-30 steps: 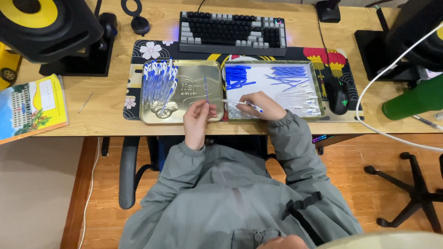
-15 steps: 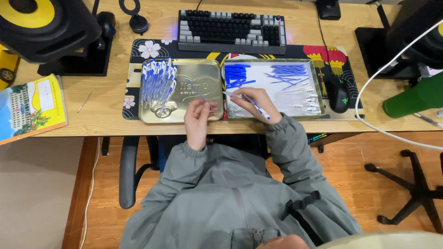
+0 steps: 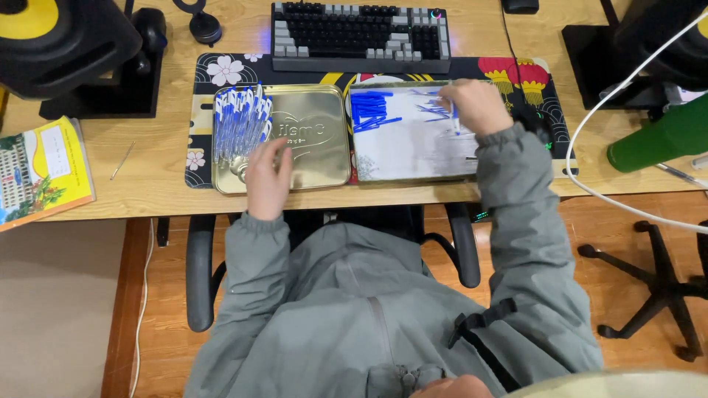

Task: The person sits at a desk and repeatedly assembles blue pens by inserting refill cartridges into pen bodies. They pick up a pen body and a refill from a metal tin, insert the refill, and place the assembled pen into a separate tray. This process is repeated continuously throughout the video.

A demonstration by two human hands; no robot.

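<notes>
My left hand (image 3: 267, 175) lies with fingers apart on the gold tin tray (image 3: 324, 147), its fingertips at the edge of a pile of blue-and-white pens (image 3: 240, 121) in the tray's left part. My right hand (image 3: 476, 103) reaches to the far right of the silver tray (image 3: 413, 158), among scattered thin blue sticks (image 3: 435, 110). Its fingers are curled and seem to pinch one thin blue stick (image 3: 454, 119). A neat bunch of blue sticks (image 3: 370, 109) lies in that tray's far left corner. Grey jacket sleeves cover both arms.
Both trays sit on a patterned desk mat (image 3: 221, 70) on a wooden desk (image 3: 147, 162). Behind them is a keyboard (image 3: 360, 33). Black speakers stand at far left (image 3: 59, 44) and far right (image 3: 664, 44). A yellow booklet (image 3: 40, 169), a green bottle (image 3: 660, 140) and a white cable (image 3: 590, 118) flank the trays.
Both hands left the near edge between the trays. My left hand moved left toward the pen pile; my right hand moved up and right into the scattered blue sticks.
</notes>
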